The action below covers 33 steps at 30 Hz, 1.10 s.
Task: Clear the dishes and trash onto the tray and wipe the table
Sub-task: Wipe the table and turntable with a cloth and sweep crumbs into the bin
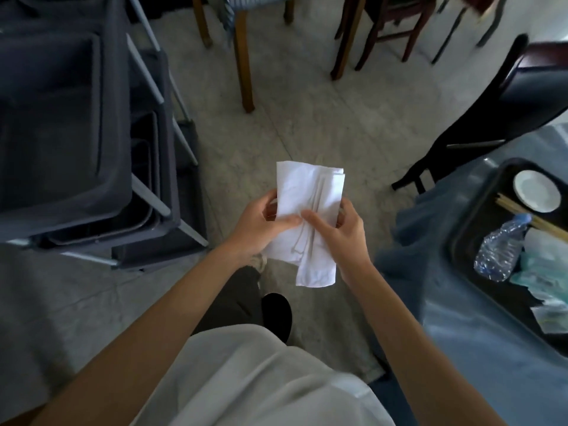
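Observation:
A folded white cloth (307, 207) is held in front of me over the floor, gripped by both hands. My left hand (261, 224) clasps its left edge and my right hand (338, 232) holds its right side, index finger laid across the folds. At the right, a black tray (467, 229) rests on the table with the blue cover (461, 333). On the tray lie a small white plate (536, 190), wooden chopsticks (522, 212), a crushed clear plastic bottle (498, 249) and crumpled greenish tissues and wrappers (544, 278).
A dark grey service cart (76, 133) with stacked bins stands at the left. Wooden chair and table legs (246, 72) stand across the tiled floor ahead. A black chair (479, 124) sits at the table's far side.

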{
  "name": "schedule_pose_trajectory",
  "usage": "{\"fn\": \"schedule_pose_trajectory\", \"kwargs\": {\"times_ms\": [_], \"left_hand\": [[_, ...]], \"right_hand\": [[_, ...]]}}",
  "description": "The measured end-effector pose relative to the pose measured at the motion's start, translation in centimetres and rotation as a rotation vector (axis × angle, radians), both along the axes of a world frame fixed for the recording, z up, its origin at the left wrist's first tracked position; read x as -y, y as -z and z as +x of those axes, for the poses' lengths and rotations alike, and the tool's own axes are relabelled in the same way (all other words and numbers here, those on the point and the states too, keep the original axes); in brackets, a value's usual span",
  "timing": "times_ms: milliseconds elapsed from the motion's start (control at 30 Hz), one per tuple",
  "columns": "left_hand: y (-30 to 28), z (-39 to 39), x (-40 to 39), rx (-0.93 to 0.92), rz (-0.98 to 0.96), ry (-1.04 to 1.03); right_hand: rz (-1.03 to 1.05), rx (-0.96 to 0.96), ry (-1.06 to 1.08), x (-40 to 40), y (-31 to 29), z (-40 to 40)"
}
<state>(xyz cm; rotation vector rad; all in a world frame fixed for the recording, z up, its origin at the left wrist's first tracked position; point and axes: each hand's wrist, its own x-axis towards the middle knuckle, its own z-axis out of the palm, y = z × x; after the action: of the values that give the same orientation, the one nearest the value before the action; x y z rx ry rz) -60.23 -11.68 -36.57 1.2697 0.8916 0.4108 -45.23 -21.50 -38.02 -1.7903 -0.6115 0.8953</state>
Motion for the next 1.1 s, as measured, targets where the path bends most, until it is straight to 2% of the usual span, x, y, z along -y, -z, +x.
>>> {"fn": "schedule_pose_trajectory", "kwargs": {"times_ms": [233,433,600,667,733,900,1100], "left_hand": [[2.1,3.5,-15.5,0.092,-0.108,-0.106],[1.2,3.1,-29.1,0.080,-0.152,-0.223],[-0.8,1.8,-37.2,0.073,-0.127,-0.355],[-1.5,1.2,-39.7,0.064,-0.113,-0.406],[-2.2,0.5,-41.9,0.072,-0.113,-0.484],[-2.8,-1.4,-47.9,0.071,-0.074,-0.720],[-3.1,-2.9,-56.2,0.024,-0.007,-0.995]], "right_hand": [[-0.063,-0.105,-0.107,-17.6,1.2,4.4],[-0.103,-0.084,-0.252,-31.9,-1.0,6.6],[-0.125,-0.329,-0.207,-41.1,-2.5,6.8],[-0.122,-0.398,-0.264,-44.9,-3.0,6.5],[-0.113,-0.380,-0.336,-48.7,-3.7,5.7],[-0.053,-0.037,-0.571,-58.4,-3.6,4.5],[0.002,0.028,-0.806,-72.6,-3.0,4.2]]}}
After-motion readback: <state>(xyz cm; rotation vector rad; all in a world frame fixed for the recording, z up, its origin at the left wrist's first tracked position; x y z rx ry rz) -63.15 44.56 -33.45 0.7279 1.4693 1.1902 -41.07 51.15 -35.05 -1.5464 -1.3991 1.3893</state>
